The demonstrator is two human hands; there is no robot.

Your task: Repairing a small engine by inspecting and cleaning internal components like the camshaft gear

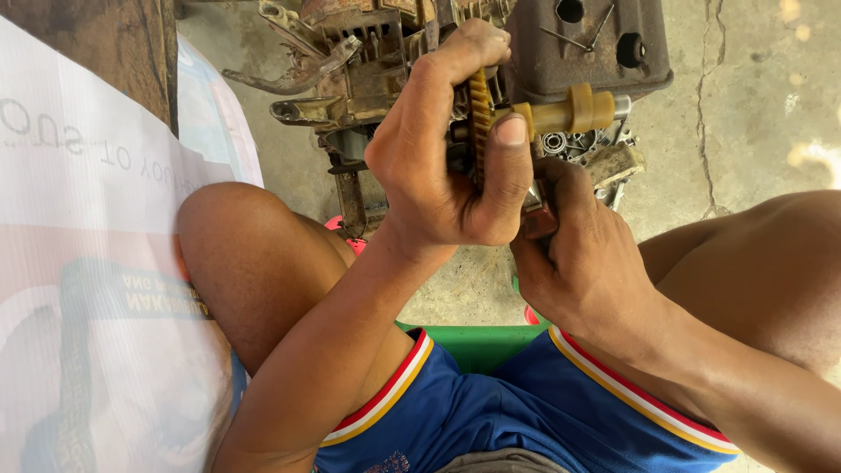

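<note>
Hands are seen at work on a small, grimy engine [368, 79] that sits on the cracked concrete floor [753, 114] between the person's knees. A yellow toothed gear on a tan shaft [561, 112] is held just in front of the engine's open side, the shaft pointing right across the dark rusty housing [596, 44]. The left hand [447, 166] is closed firmly around the gear, fingers wrapped over its top and the thumb pressed against its face, so that grip is tight on the part. The right hand [583, 254] is curled just below and touching the left; something small and reddish-brown is pinched in it, but what it is cannot be told, since the left thumb covers most of it. A judgement only: the step in hand appears to be the fitting or working of this gear-and-shaft piece at the engine, with the piece not seated in the case. The next move would seem to call for a steady hold by the left hand and careful lining-up of the shaft with its bore. A green stool [477, 343] is sat upon, and a printed white sheet [88, 263] lies at the left.
</note>
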